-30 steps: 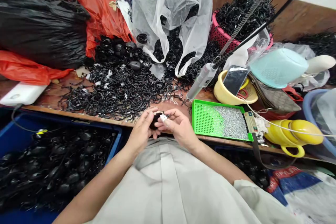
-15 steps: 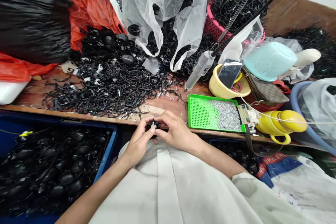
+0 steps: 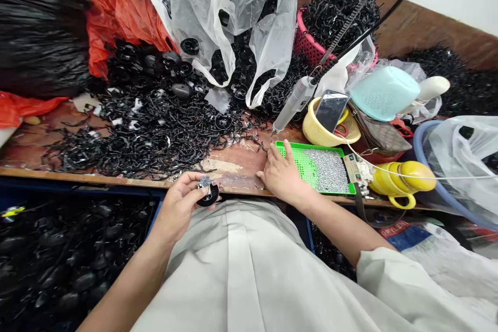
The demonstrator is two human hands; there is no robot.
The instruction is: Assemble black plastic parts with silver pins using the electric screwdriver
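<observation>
The small part point(image 3: 207, 193) in the left hand point(image 3: 179, 207) is black with a silver metal piece on top. The tray point(image 3: 290, 146) under the right hand point(image 3: 283, 176) is bright green with a grid of tiny holes, half covered by grey screws point(image 3: 327, 168). The table point(image 3: 233, 166) is brown wood, worn pale in one patch. Black plastic scraps point(image 3: 155, 135) lie in a heap. The bowl point(image 3: 317, 132) and the jug point(image 3: 400, 181) are yellow, the basket point(image 3: 307, 44) pink, and the bags point(image 3: 120, 10) orange.

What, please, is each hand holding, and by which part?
The left hand pinches a small round black part by its rim; the right hand holds nothing.
</observation>
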